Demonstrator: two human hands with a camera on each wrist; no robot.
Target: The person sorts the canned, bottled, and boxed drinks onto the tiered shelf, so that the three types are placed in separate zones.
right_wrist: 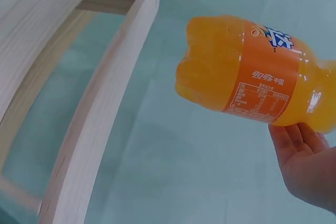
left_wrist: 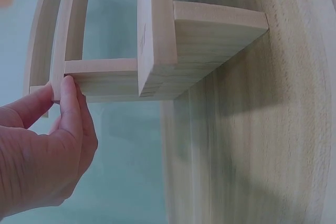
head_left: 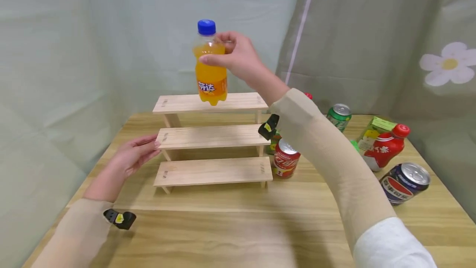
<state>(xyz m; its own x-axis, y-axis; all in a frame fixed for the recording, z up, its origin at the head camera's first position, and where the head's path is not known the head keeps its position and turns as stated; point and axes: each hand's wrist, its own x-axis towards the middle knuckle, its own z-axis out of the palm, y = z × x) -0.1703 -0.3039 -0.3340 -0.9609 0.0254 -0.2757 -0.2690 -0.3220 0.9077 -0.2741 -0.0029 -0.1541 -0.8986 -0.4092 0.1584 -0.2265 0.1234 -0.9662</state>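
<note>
An orange soda bottle (head_left: 211, 67) with a blue cap is held upright by my right hand (head_left: 241, 55), its thumb and fingers around the upper part. Its base hangs in front of and slightly above the top board of a three-step wooden shelf (head_left: 212, 136). In the right wrist view the bottle (right_wrist: 247, 69) lies clear of the boards, and part of the right hand (right_wrist: 310, 171) shows. My left hand (head_left: 135, 154) is at the left end of the middle board. The left wrist view shows that hand (left_wrist: 52, 150) pinching the board's end between thumb and fingers.
Right of the shelf stands a red can (head_left: 285, 159), with a green can (head_left: 340, 116) farther back. At the table's right are a green carton (head_left: 375, 129), a red-capped bottle (head_left: 386, 148) and a dark blue can (head_left: 403, 183). Curtains (head_left: 208, 3) hang behind.
</note>
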